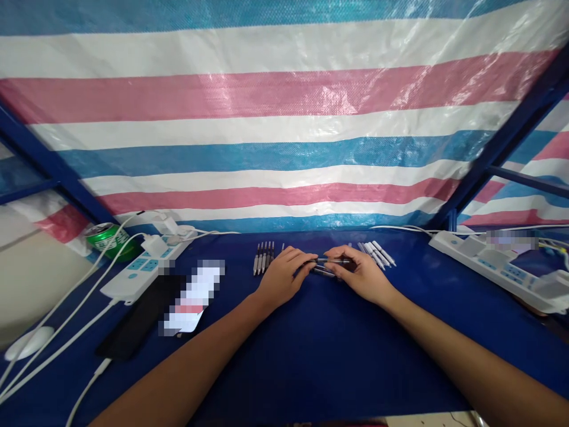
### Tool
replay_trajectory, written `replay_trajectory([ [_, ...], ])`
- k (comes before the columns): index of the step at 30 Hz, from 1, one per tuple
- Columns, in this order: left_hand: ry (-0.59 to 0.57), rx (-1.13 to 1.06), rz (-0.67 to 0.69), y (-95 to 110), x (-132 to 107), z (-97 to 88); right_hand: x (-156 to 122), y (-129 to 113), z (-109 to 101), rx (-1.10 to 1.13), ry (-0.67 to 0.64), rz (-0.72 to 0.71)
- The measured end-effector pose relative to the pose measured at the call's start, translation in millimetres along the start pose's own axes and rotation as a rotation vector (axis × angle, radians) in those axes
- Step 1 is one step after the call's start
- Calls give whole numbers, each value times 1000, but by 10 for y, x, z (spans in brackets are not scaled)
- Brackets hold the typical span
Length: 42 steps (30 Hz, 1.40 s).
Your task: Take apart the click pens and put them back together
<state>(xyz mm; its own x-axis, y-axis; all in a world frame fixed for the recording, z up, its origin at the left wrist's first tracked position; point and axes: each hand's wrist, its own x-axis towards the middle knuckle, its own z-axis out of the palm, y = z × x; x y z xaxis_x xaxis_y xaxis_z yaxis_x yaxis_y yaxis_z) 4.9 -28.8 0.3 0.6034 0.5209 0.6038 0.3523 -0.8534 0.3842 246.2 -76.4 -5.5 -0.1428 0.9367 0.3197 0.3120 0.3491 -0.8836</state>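
Over the middle of the blue tabletop, my left hand and my right hand face each other with a dark pen stretched level between them. Each hand pinches one end of it between thumb and fingers. Just below it shows another dark pen, partly covered by my fingers; whether it is also gripped is unclear. Beside my left hand, several dark-and-grey pens lie in a row, roughly parallel. Several white pens lie slanted behind my right hand, partly hidden by it.
At the left are a white power strip with cables, a green can, a black phone, a blurred bright-screened device and a white mouse. Another power strip lies right. Striped sheeting hangs behind the blue table.
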Motion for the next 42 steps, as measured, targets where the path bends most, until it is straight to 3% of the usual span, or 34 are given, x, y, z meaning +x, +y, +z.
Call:
replay_trajectory([
  [12, -40, 5, -7, 22, -9, 9, 3, 23, -18, -39, -49, -18],
  [17, -31, 29, -54, 6, -6, 25, 35, 7, -72, -144, 27, -159],
  [23, 38, 67, -157, -30, 10, 34, 68, 25, -160, -234, 96, -185],
  [34, 177, 14, -325, -124, 32, -16, 108, 90, -255, -237, 269, -84],
  [42, 126, 196, -398, -228, 4, -48, 130, 106, -296, -289, 293, -62],
])
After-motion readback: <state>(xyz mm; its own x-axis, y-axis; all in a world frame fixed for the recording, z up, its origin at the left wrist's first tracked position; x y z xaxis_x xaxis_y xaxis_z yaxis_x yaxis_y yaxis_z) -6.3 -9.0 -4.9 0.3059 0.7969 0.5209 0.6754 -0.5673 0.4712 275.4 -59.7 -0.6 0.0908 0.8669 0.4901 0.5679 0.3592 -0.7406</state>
